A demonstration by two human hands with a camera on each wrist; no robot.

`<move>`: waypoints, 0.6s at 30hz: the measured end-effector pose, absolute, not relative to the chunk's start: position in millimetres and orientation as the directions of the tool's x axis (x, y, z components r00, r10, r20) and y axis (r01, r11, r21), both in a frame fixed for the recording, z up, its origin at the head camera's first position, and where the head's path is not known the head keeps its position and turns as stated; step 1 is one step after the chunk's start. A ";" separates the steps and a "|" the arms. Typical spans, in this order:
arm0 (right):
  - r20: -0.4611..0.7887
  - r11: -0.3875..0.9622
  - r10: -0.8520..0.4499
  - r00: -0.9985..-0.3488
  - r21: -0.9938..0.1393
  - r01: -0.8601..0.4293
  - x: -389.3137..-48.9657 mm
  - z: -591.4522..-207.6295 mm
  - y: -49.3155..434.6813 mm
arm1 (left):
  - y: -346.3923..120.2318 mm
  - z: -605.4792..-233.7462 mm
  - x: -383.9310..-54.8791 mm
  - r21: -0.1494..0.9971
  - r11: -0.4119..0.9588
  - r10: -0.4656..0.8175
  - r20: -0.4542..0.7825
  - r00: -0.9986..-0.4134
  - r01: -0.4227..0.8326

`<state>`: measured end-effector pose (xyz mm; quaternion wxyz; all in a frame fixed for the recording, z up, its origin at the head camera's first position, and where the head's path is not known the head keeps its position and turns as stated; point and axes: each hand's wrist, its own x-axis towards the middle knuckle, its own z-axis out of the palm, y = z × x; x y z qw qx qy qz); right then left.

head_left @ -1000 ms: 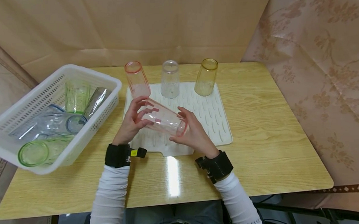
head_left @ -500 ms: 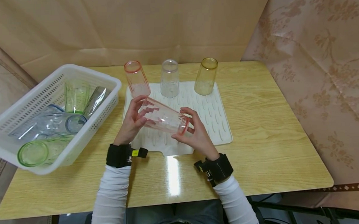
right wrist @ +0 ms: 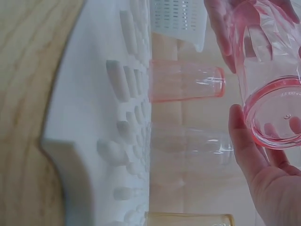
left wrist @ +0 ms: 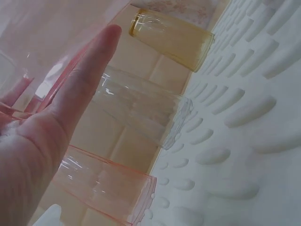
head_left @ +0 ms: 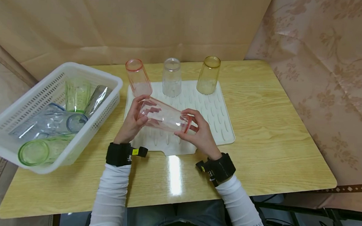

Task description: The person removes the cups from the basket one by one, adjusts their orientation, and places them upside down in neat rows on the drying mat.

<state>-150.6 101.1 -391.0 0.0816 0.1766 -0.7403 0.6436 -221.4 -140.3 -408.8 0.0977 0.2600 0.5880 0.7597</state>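
Between both hands a pink drinking glass (head_left: 166,116) is held on its side above the white drying mat (head_left: 219,127). My left hand (head_left: 132,121) grips its left end, fingers behind and thumb in front. At the other end, the thick base, my right hand (head_left: 199,132) holds it between thumb and fingers, as the right wrist view also shows with the pink glass (right wrist: 270,75). Along the mat's back edge stand three upturned glasses: a pink glass (head_left: 139,80), a clear glass (head_left: 172,79) and a yellow glass (head_left: 208,77).
At the left a white plastic basket (head_left: 117,86) holds several glasses, among them a green glass (head_left: 34,152), a blue-tinted glass (head_left: 61,121) and a grey glass (head_left: 98,98). The wooden table (head_left: 267,136) reaches back to a cloth-covered wall.
The right hand's fingers have shifted slightly on the base end of the pink glass. The held glass stays nearly in place; the standing glasses and basket have not moved.
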 end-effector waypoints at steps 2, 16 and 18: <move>0.355 0.126 -0.156 -0.922 -0.918 -0.375 -151.0 -388.1 101.5 | -141.4 -409.3 -222.1 0.944 -0.292 0.456 0.280 -0.845 0.154; 0.408 0.206 -0.196 -0.892 -0.872 -0.444 -174.4 -403.5 116.0 | -153.4 -408.4 -220.7 0.974 -0.165 0.480 0.214 -0.851 0.152; 0.421 0.222 -0.213 -0.882 -0.858 -0.463 -177.0 -401.3 118.4 | -155.8 -408.5 -220.7 0.982 -0.123 0.490 0.189 -0.851 0.147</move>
